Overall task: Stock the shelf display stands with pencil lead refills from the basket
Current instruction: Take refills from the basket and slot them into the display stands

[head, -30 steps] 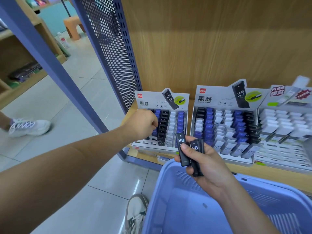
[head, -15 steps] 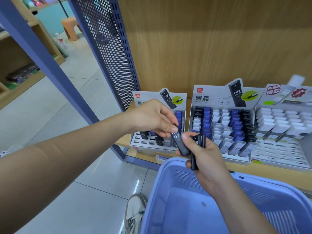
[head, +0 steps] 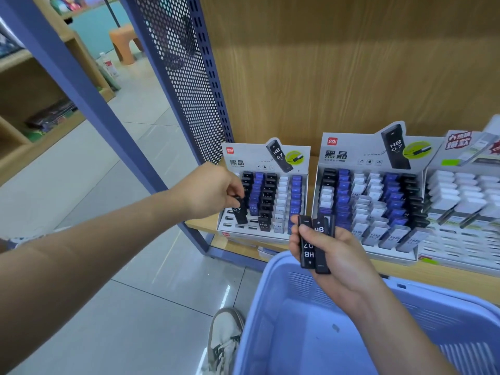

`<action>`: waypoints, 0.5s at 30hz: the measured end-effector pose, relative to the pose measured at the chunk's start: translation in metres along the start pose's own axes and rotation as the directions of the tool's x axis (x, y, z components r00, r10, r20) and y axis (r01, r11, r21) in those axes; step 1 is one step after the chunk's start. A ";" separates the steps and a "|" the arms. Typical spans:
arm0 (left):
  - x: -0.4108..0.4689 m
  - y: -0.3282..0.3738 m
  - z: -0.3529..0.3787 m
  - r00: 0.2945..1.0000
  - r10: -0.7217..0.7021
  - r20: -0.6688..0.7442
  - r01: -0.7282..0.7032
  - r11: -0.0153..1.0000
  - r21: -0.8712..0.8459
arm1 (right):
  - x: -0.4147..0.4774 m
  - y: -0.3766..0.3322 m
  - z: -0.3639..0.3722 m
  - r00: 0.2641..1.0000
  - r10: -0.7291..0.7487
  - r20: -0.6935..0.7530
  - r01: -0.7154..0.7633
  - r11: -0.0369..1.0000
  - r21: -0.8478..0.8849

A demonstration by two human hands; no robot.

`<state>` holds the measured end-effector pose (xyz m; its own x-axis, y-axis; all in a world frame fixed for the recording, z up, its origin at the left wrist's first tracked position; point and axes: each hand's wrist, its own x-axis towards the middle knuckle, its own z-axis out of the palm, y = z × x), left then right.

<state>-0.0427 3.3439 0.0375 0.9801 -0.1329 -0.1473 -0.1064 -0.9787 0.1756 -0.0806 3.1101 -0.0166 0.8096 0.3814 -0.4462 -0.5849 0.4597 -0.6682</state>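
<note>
Placing is in hand: mid-frame, the left grip (head: 213, 190) pinches a black refill (head: 240, 212) over the first column of the left stand (head: 259, 161) (front slots look vacant). The right grip (head: 332, 255) clasps two spare refills (head: 313, 244) above the basket (head: 284, 347). Next: seat it squarely in a slot.

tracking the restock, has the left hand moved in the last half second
Yes. The left hand went left, from the middle of the left stand to its left column, pinching a black refill there.

Orange stool (head: 124, 40), white sneaker (head: 224, 338), tiled floor (head: 130, 315)
</note>
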 end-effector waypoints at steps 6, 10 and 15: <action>-0.004 -0.006 0.023 0.997 0.078 -0.007 -0.077 0.996 0.052 | -0.005 -0.001 0.004 0.999 0.031 -0.037 -0.033 0.998 -0.062; -0.005 -0.007 0.031 0.994 0.107 0.002 -0.107 0.992 0.067 | -0.005 0.000 0.003 0.998 0.024 -0.050 -0.029 0.994 -0.105; -0.003 -0.012 0.029 0.995 0.097 0.020 -0.099 0.990 0.102 | -0.001 0.001 -0.001 0.998 0.042 -0.041 -0.046 0.994 -0.102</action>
<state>-0.0491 3.3518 0.0071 0.9616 -0.2306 -0.1492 -0.2192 -0.9716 0.0890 -0.0825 3.1097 -0.0173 0.7854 0.3677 -0.4979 -0.6136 0.3573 -0.7041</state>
